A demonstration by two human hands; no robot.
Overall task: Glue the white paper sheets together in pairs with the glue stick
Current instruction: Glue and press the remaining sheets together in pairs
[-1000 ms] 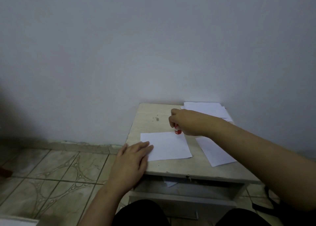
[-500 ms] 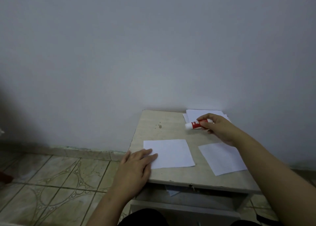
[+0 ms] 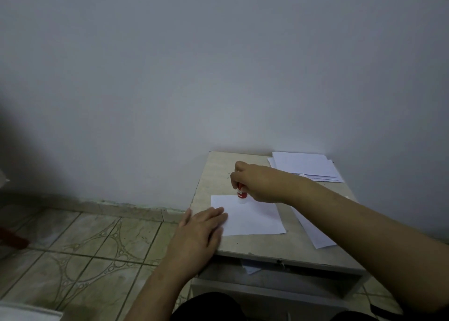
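A white paper sheet (image 3: pixel 252 217) lies flat on the small beige table (image 3: pixel 218 172). My left hand (image 3: pixel 201 226) rests flat on the sheet's left edge, fingers straight. My right hand (image 3: pixel 257 181) grips a red and white glue stick (image 3: pixel 242 194) held upright, its tip down on the sheet's far edge. A second white sheet (image 3: pixel 313 233) lies to the right, partly under my right forearm. A stack of white sheets (image 3: pixel 303 166) sits at the table's back right corner.
The table stands against a plain grey wall (image 3: pixel 218 65). Below its top is an open shelf (image 3: pixel 267 272) with a scrap of paper in it. Patterned floor tiles (image 3: pixel 85 247) spread to the left. A small white cap (image 3: pixel 303 175) lies by the stack.
My right hand came back from the stack at the back right with the glue stick and turned it upright onto the near sheet's far edge. My left hand stayed on the sheet.
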